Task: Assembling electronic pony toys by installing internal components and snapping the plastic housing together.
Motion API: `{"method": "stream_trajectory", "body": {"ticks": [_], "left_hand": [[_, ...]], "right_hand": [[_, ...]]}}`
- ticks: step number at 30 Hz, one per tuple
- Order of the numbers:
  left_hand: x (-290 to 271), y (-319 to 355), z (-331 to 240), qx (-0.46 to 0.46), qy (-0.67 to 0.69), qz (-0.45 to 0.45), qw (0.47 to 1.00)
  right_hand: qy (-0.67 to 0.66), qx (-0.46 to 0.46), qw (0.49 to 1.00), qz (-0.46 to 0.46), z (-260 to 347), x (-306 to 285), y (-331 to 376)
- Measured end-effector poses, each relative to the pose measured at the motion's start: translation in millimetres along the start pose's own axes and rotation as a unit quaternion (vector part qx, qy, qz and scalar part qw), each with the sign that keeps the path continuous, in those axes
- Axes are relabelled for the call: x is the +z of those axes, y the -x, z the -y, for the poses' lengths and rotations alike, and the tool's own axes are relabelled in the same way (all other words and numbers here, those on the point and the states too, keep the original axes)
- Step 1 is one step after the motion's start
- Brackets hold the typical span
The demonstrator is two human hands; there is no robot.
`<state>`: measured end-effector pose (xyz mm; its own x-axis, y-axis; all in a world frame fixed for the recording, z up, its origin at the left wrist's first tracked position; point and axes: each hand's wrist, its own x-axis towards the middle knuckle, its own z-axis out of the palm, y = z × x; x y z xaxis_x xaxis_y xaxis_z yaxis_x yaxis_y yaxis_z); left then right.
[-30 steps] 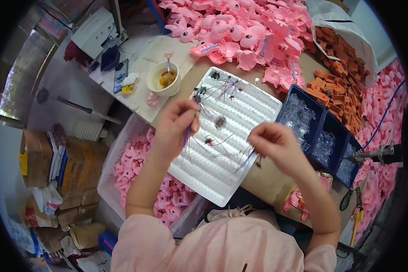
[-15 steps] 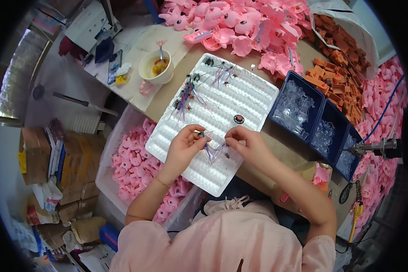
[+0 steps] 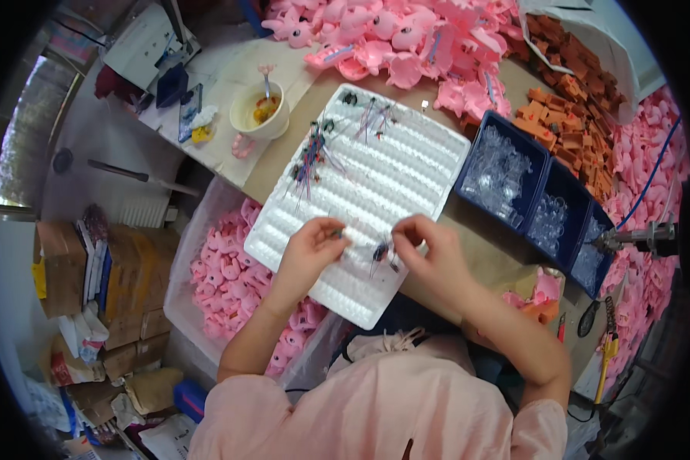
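A white ridged plastic tray (image 3: 406, 169) lies on the brown table. Small wired components (image 3: 310, 149) with coloured leads lie in a bunch at its far left part. My left hand (image 3: 310, 249) and my right hand (image 3: 425, 253) hover over the tray's near end, close together. Between them hangs one small dark component with thin wires (image 3: 379, 253); both hands pinch its leads.
Blue bins of clear plastic parts (image 3: 506, 172) stand right of the tray. Pink toy pieces (image 3: 391, 38) are heaped at the back, orange parts (image 3: 571, 100) at the right. A bowl with a spoon (image 3: 261, 111) stands left. A bin of pink pieces (image 3: 222, 276) sits below the table's left edge.
One second ago my hands were apart over the tray's middle. They came to its near end and closed in on one wired component, which they still hold together.
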<state>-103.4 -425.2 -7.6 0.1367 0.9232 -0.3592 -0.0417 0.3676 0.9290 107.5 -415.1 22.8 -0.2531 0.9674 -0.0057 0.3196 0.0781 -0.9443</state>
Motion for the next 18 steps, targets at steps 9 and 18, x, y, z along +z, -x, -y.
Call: {"method": "stream_trajectory", "body": {"ticks": [9, 18], "left_hand": [[14, -87, -93, 0.266, -0.331, -0.09, 0.901], [-2, -227, -86, 0.224, -0.481, -0.058, 0.846]], "right_hand": [[0.245, -0.115, 0.958, -0.1, -26, -49, -144], [0.309, -0.198, 0.926, -0.094, -69, -20, -208]]}}
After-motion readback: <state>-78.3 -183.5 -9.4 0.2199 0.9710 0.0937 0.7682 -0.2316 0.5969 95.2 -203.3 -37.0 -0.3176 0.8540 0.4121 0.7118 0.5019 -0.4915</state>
